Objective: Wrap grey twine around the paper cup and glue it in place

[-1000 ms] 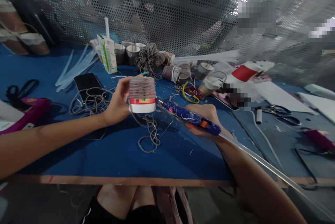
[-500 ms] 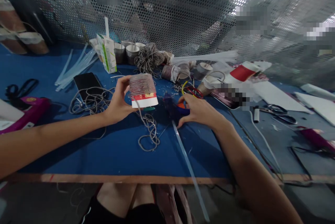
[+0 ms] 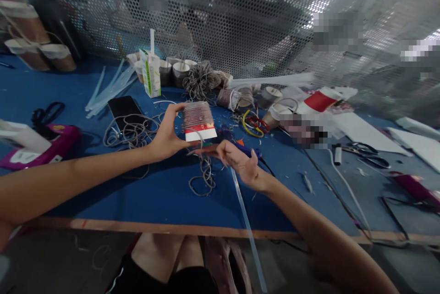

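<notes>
My left hand [image 3: 166, 135] is closed around the side of a paper cup [image 3: 199, 122] wound with grey cord, its red and white band unwrapped at the lower end. A loose length of cord [image 3: 205, 170] hangs from the cup and lies in loops on the table. My right hand [image 3: 240, 162] is just below and right of the cup, fingers stretched toward the cord and thumb apart. Whether its fingertips touch the cord is unclear. Behind that hand, partly hidden, lies a blue glue gun [image 3: 249, 149] with a long clear glue stick [image 3: 245, 211] reaching past the table edge.
A black phone [image 3: 125, 109] lies left under tangled cord. Behind stand a carton [image 3: 150, 74], cord-wrapped cups [image 3: 180, 73] and a cord bundle [image 3: 201, 80]. Yellow-handled pliers [image 3: 252, 124] lie beyond the glue gun. Scissors [image 3: 364, 149] are at right, a magenta tool [image 3: 51, 145] at left.
My right hand has left the glue gun and moved left to beneath the cup, fingers extending. My left hand still holds the cup. The view has shifted slightly.
</notes>
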